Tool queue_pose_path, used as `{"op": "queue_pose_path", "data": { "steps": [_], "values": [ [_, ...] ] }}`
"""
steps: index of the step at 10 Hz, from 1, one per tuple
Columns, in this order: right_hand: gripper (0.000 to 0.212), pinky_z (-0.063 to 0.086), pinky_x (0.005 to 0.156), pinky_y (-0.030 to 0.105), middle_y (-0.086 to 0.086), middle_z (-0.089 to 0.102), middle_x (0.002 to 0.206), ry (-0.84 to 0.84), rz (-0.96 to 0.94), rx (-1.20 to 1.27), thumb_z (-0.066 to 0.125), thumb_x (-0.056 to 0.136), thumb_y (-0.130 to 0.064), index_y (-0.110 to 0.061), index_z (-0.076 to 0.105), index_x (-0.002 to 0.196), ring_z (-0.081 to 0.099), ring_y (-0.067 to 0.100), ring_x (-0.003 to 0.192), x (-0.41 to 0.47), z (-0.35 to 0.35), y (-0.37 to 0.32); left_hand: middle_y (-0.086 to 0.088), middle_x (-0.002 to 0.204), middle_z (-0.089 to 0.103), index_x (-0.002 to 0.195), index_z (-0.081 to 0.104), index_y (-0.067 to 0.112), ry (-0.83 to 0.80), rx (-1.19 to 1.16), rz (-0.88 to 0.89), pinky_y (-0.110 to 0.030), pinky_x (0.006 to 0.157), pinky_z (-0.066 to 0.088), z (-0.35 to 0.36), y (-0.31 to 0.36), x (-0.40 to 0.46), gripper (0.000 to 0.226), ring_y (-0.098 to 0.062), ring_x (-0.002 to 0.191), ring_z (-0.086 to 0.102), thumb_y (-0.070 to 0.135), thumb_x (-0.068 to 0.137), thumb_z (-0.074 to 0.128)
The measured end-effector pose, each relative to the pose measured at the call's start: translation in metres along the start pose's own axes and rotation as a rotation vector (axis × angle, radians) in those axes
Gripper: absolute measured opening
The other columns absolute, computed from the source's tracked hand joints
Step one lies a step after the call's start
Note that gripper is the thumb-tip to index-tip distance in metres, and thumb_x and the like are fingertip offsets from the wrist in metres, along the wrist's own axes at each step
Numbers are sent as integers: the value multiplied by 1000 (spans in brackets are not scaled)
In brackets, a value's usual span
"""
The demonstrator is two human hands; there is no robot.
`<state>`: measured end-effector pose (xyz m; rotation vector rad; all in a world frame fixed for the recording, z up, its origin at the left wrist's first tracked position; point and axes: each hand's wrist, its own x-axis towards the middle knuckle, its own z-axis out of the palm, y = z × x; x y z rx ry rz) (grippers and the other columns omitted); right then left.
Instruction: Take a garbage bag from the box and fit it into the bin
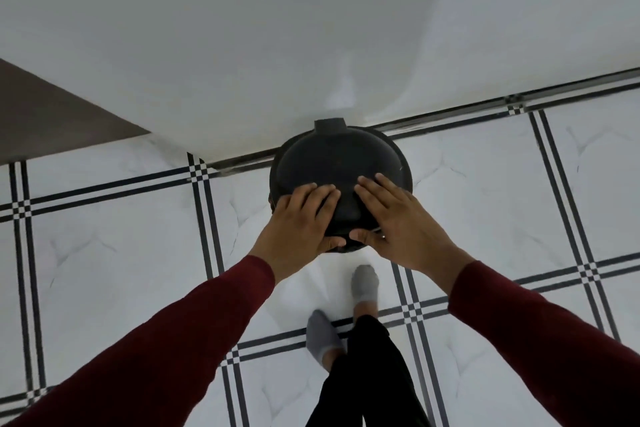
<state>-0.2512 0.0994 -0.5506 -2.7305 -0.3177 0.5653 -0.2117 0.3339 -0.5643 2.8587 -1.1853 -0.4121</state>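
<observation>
Black bin (341, 163) sits under left hand (298, 222) and right hand (398, 222), fingers flat on its lid.

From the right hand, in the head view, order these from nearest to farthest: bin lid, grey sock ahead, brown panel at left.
1. Bin lid, under the right hand.
2. Grey sock, below, on the floor.
3. Brown panel, far left.
</observation>
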Motion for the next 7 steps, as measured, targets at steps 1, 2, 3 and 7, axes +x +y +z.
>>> {"op": "queue_pose_path", "data": {
  "steps": [1,2,3,7],
  "values": [
    [77,34,119,50,4,33,165,17,32,-18,51,94,-58,-15,37,156,23,28,155,-8,32,0,-13,156,45,155,38,8,-25,63,-14,-47,100,50,33,14,-9,80,-35,140,45,66,100,43],
    [64,38,117,50,4,38,163,31,59,-35,56,97,-45,-16,43,153,29,27,153,-10,55,4,-14,156,44,156,34,8,-72,77,-64,-49,103,49,60,25,-11,80,-36,141,43,63,99,48],
    [57,42,113,49,4,40,161,-13,55,-60,55,98,-35,-16,46,152,35,28,150,-8,71,7,-12,152,47,154,39,9,-98,79,-105,-48,104,49,76,35,-11,71,-35,138,46,54,101,51],
    [32,52,93,37,7,66,120,-94,212,191,57,89,-27,-14,65,118,62,29,113,-6,-2,-5,-6,150,51,146,50,13,-32,-327,-387,-45,106,47,1,44,1,45,-30,134,44,29,105,48]
  ]
}}
